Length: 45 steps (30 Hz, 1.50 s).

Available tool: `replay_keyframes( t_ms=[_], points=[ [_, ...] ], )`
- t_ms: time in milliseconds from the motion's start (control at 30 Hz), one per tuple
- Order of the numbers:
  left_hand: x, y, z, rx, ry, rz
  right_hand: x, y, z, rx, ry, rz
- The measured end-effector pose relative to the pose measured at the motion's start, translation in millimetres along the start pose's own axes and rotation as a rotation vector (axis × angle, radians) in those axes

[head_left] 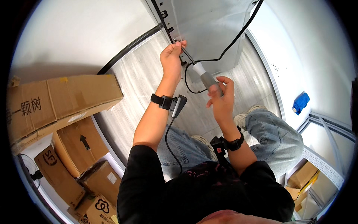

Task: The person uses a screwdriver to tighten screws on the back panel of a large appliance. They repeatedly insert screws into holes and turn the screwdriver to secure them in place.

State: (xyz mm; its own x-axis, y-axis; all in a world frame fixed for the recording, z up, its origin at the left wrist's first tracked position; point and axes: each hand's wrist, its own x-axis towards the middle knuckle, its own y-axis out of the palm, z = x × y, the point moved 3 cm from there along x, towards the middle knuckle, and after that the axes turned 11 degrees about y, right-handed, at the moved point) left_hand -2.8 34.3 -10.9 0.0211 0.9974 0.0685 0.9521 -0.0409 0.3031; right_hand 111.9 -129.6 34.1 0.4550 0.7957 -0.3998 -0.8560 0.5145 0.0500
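A screwdriver (pixel 207 79) with a grey and white handle slants up to the left toward the edge of a pale metal panel (pixel 209 30). My left hand (pixel 171 59) is closed, thumb and fingertips pinched round the front end of its shaft beside the panel's slotted edge. What the tip meets is hidden by those fingers. At the handle's rear end is my right hand (pixel 224 99), its fingers curled loosely about the grip, some of them lifted. The handle looks slightly smeared by motion.
A black cable (pixel 235 41) hangs across the panel and loops near the screwdriver. Cardboard boxes (pixel 67 100) stand at the left, with several more in a bin below. A blue bundle (pixel 301 103) lies at the right, near a metal frame (pixel 324 160). My knees flank the work.
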Motion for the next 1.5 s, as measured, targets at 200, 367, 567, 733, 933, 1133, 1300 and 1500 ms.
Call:
replay_keyframes(
  t_ms=[200, 367, 567, 733, 933, 1133, 1300, 1500],
  points=[
    [0.6, 0.5, 3.8, -0.050, -0.016, -0.050, -3.0, 0.3, -14.4, -0.407, -0.498, -0.140],
    [-6.2, 7.2, 2.8, -0.030, 0.004, -0.011, -3.4, 5.1, -13.0, -0.258, -0.156, -0.076],
    [-1.6, -1.8, 9.6, -0.051, -0.005, 0.047, -11.1, 14.7, -12.3, -0.399, -0.367, -0.150],
    [-2.7, 0.8, 7.2, -0.032, -0.034, 0.024, -1.5, 11.0, -9.2, -0.017, -0.163, -0.066],
    [-3.6, 0.8, 6.3, -0.018, -0.002, 0.059, 1.8, 7.9, -4.7, -0.124, -0.075, 0.004],
    [-3.4, 1.6, 4.8, 0.061, 0.045, 0.047, 3.3, 8.9, -10.9, -0.335, -0.419, -0.037],
    [-4.4, 5.8, -0.5, -0.030, -0.023, 0.037, -1.1, 17.2, -7.2, 0.357, 0.358, 0.293],
    [1.1, -2.4, 8.1, 0.016, -0.012, 0.060, 0.3, 14.9, -24.6, -0.503, -0.395, -0.103]
  ],
)
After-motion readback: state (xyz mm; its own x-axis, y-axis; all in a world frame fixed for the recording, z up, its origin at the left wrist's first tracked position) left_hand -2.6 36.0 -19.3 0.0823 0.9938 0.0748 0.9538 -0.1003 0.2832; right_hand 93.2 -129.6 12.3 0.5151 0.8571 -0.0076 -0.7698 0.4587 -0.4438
